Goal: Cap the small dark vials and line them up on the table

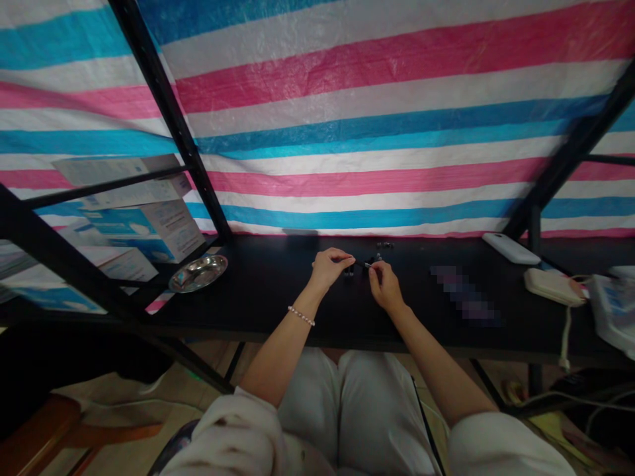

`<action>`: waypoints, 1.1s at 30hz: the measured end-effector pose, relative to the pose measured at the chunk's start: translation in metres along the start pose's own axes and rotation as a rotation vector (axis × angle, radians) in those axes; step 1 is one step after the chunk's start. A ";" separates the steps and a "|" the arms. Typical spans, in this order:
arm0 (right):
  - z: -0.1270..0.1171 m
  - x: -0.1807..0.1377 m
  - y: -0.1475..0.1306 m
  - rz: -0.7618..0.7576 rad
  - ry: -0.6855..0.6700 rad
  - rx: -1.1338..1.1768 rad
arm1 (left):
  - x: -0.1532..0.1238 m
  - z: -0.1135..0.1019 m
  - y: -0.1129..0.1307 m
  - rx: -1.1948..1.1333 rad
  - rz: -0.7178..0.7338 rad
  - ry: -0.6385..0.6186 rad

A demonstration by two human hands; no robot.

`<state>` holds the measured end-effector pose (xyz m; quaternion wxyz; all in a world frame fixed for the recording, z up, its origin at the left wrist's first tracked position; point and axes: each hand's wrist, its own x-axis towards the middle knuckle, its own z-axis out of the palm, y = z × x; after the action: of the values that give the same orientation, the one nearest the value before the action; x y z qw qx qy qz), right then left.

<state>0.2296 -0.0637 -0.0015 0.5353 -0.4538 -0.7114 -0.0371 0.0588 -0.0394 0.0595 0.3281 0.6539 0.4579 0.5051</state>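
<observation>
Over the black tabletop (268, 291) both my hands are raised close together, fingers pinched. Between them runs a small thin dark piece (362, 264) with a silvery end at the right; its exact kind is too small to make out. My left hand (328, 270), with a beaded bracelet (301, 315) at the wrist, pinches its left end. Thumb and forefinger of my right hand (387, 287) close on the silvery end. Just below the left fingertips lies a small dark shiny part (349, 271). Several tiny metallic parts (385, 245) are scattered behind the right hand.
A shiny metal dish (199, 273) sits at the left, beside stacked boxes (163, 228). On the right lie a blurred-out object (466, 296), a white oblong case (510, 248), a power strip (553, 287) and a clear plastic container (612, 311). Black frame posts (171, 119) and a striped sheet (372, 145) stand behind.
</observation>
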 end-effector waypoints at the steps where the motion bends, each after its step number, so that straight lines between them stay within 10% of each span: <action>1: 0.000 0.000 0.000 -0.006 -0.002 0.000 | 0.000 0.000 -0.001 0.000 -0.005 0.002; 33: 0.002 -0.005 0.004 -0.168 -0.024 0.153 | -0.028 0.026 -0.006 0.113 0.002 -0.042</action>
<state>0.2309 -0.0636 -0.0077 0.5548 -0.3505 -0.7542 -0.0219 0.0800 -0.0624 0.0375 0.2999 0.6823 0.4780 0.4648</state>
